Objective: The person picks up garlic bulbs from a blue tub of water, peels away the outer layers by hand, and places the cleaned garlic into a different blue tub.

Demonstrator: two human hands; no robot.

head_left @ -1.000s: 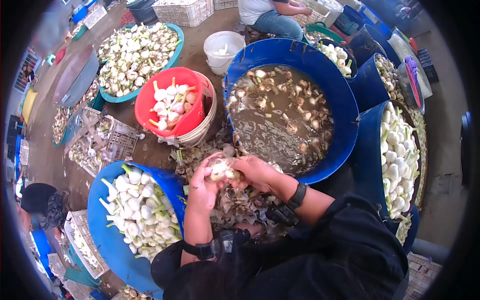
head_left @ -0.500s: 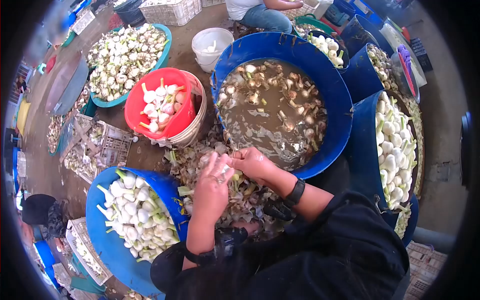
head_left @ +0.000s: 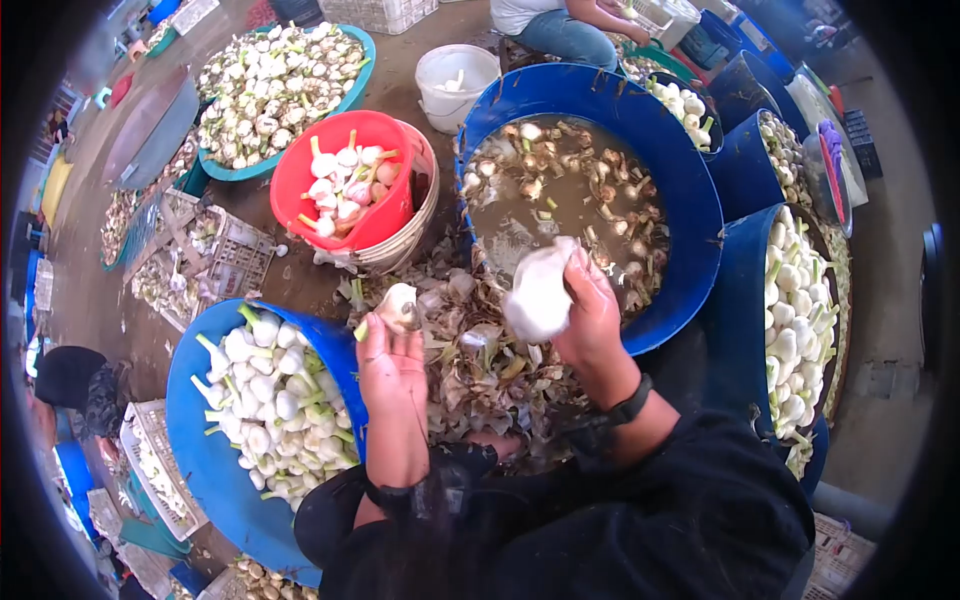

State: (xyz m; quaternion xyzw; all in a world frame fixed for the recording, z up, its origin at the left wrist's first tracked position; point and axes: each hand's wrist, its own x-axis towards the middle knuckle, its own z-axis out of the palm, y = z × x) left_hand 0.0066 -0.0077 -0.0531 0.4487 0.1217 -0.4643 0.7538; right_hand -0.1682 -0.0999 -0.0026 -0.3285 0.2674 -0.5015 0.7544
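My left hand (head_left: 393, 368) is turned palm up in the middle of the view, its fingertips closed on a garlic bulb (head_left: 400, 304) with a white top, a brownish side and a short green stem. To the right, my right hand (head_left: 596, 318) grips a white, papery clump that looks like garlic skin (head_left: 538, 292), blurred by motion and held up over the near rim of the blue tub (head_left: 690, 290). Between and below my hands lies a heap of peeled garlic skins (head_left: 490, 350). Brown water with unpeeled garlic bulbs (head_left: 610, 190) fills the tub.
At left, a tilted blue tub (head_left: 215, 480) holds white garlic. Beyond it, a red basin (head_left: 290, 190) of bulbs sits on a pale bucket. A white bucket (head_left: 450, 105) stands farther back. Another blue tub (head_left: 735, 300) of garlic is at right. A seated person (head_left: 570, 35) is behind.
My hands have come apart from over the skin heap. The left moved left with the bulb; the right swung up and right with the white clump. The view shifted slightly.
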